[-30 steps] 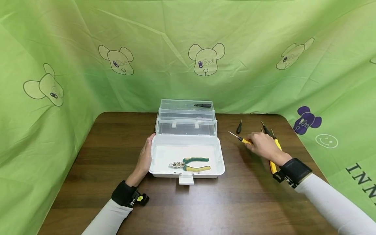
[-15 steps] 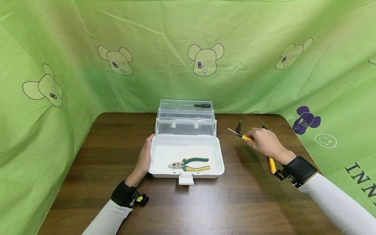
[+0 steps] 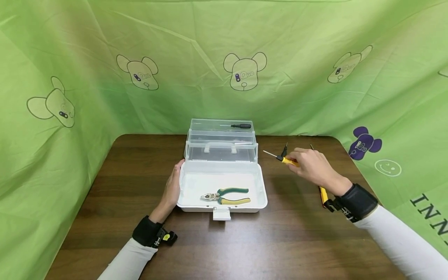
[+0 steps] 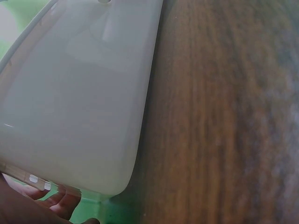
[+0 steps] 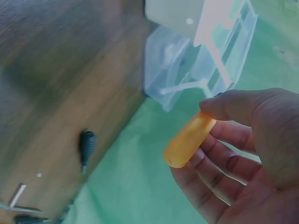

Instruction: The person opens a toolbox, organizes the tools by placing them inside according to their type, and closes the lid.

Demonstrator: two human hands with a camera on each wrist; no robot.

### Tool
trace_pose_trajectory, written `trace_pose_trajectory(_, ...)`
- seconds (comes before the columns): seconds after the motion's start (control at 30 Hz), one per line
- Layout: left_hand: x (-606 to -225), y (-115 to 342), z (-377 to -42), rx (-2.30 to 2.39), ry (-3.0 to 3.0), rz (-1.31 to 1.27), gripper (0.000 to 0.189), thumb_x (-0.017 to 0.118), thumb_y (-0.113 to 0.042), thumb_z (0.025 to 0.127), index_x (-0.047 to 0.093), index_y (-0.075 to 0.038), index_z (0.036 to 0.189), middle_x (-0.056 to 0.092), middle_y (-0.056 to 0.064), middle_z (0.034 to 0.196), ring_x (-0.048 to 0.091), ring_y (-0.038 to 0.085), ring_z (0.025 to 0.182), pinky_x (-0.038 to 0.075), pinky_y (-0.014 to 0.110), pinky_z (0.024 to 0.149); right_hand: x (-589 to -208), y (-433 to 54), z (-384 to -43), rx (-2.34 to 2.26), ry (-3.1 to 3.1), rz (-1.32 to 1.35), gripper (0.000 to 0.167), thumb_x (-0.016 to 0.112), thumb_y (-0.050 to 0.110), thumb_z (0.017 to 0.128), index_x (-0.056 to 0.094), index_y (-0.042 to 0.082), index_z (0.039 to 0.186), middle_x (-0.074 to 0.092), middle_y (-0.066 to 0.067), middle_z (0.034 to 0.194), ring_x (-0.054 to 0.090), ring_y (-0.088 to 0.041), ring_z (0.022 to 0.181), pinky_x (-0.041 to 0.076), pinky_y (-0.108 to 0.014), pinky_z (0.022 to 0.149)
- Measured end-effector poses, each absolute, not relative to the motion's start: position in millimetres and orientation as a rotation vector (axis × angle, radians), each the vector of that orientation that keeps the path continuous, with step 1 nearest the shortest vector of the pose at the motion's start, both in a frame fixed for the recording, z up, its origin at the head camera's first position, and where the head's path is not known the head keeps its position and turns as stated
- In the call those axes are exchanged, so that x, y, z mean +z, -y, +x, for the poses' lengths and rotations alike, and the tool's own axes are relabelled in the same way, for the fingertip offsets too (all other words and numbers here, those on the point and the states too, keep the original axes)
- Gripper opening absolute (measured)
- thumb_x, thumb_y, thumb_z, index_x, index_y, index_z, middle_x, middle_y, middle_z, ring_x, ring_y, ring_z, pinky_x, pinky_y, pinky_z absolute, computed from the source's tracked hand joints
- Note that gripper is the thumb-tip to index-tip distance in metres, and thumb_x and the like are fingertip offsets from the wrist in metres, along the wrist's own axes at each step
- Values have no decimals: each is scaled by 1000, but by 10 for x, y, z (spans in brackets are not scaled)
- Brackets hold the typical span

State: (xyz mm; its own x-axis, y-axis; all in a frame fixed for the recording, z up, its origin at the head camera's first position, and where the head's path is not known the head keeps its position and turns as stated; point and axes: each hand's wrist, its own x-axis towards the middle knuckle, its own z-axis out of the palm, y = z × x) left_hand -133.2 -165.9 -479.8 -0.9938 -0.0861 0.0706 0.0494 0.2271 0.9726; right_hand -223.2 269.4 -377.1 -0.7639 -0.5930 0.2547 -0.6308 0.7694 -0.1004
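In the head view, my right hand (image 3: pixel 313 165) pinches the yellow handle of a screwdriver (image 3: pixel 289 161) above the table, its shaft pointing left at the toolbox. The right wrist view shows thumb and fingers around the yellow handle (image 5: pixel 187 142). My left hand (image 3: pixel 172 186) grips the left side of the white toolbox (image 3: pixel 259 206); in the left wrist view its fingers (image 4: pixel 67 205) curl around the box's edge. The lid and clear trays (image 3: pixel 222 151) stand unfolded at the back. Combination pliers (image 3: pixel 233 201) with green and yellow handles lie inside the box.
A black screwdriver (image 3: pixel 241 126) lies in the top clear tray. Another small black screwdriver (image 3: pixel 284 150) is on the table behind the held one. A yellow-handled tool (image 3: pixel 323 196) lies partly hidden under my right wrist. Green cloth (image 3: pixel 297 97) surrounds the table (image 3: pixel 140 163).
My right hand has lifted the yellow screwdriver and carried it slightly left, its tip nearing the toolbox. The left hand and the box have stayed in place.
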Motion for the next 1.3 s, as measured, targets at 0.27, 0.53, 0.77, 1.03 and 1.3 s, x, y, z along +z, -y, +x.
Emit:
trace_pose_trajectory(0.27,-4797,1657,-1322,-1904,2368,43,61,12,-33,119,29,4,164,28,25,170,21,39,159,15,58,129,-3671,-2528,-2227,284,2714,990,14,84,12,89,82,9,103,70,0,88,56,-11,61,42,-32,46)
trace_pose_trajectory(0.53,-4803,1646,-1309,-1933,2331,17,68,12,-42,117,28,5,164,28,26,170,21,40,159,15,59,129,-3610,-2346,-2257,322,2647,1049,11,84,11,89,82,8,100,72,-3,88,58,-13,62,46,-34,49)
trace_pose_trajectory(0.77,-4819,1642,-1295,-1894,2302,-5,75,13,-51,116,33,5,162,33,27,167,26,42,157,19,62,126,-3595,-2185,-2265,338,2647,1103,13,84,13,90,82,7,102,74,-3,90,58,-12,62,46,-32,50)
trace_pose_trajectory(1.03,-4782,1658,-1302,-1951,2351,26,63,11,-35,118,26,5,165,26,24,171,19,38,160,14,56,130,-3587,-2022,-2279,401,2636,1148,15,84,9,89,83,7,104,75,-4,92,60,-12,63,48,-33,52)
trace_pose_trajectory(1.3,-4776,1660,-1311,-1949,2357,20,62,11,-35,118,26,4,165,26,23,172,19,36,161,14,55,130,-3646,-1882,-2302,478,2634,1181,14,83,7,91,84,9,105,78,-5,95,68,-14,70,54,-34,57)
